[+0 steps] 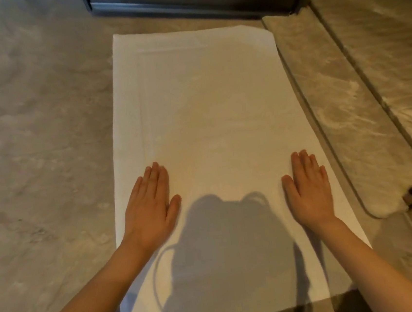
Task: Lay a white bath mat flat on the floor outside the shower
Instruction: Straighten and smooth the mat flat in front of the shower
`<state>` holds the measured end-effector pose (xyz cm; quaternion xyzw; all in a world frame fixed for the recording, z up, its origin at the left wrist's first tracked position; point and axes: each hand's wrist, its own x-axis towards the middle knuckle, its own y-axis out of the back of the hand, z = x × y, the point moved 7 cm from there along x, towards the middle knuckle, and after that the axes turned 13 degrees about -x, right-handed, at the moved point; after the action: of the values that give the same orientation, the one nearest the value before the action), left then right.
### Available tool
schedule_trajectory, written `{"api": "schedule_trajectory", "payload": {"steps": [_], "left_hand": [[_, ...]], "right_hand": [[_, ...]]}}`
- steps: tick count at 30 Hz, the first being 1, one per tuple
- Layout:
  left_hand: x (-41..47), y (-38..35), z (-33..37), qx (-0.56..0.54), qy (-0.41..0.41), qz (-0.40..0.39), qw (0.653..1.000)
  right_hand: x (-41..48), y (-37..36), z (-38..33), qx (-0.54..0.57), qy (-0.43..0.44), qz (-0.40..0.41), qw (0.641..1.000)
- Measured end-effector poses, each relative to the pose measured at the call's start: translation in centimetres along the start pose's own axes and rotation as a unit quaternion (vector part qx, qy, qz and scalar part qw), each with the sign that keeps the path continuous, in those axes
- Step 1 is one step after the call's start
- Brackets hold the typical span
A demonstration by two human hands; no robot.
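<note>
White bath mat (207, 105), one, beneath left hand (149, 207) and right hand (310, 190), both flat-fingered.

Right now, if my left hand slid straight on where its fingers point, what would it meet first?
Only bare bath mat lies ahead of the left hand; past its far edge, probably the dark frame.
</note>
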<state>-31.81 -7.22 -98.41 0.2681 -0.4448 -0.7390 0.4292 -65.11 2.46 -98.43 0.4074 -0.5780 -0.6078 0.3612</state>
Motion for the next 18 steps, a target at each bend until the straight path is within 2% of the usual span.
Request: {"api": "schedule_trajectory", "payload": {"steps": [4,7,10,12,18], "left_hand": [[7.0,-0.3,4.3,0.007,-0.074,0.014,0.997],[9.5,-2.1,3.1,0.032,-0.039,-0.026,0.998],[8.7,-1.8,-0.6,0.006,-0.030,-0.022,0.999],[7.7,-0.9,-2.8,0.000,-0.022,-0.004,1.000],[6.4,0.3,-6.8,0.007,0.018,-0.004,1.000]], "right_hand": [[4.4,1.3,-14.3,0.063,0.111,0.027,0.991],[6.6,0.5,-20.6,0.065,0.175,0.006,0.982],[7.6,-0.9,-18.1,0.003,0.205,0.009,0.979],[8.1,-1.0,-14.4,-0.006,0.166,0.021,0.986],[9.0,-1.4,-3.9,-0.014,0.076,-0.014,0.997]]}}
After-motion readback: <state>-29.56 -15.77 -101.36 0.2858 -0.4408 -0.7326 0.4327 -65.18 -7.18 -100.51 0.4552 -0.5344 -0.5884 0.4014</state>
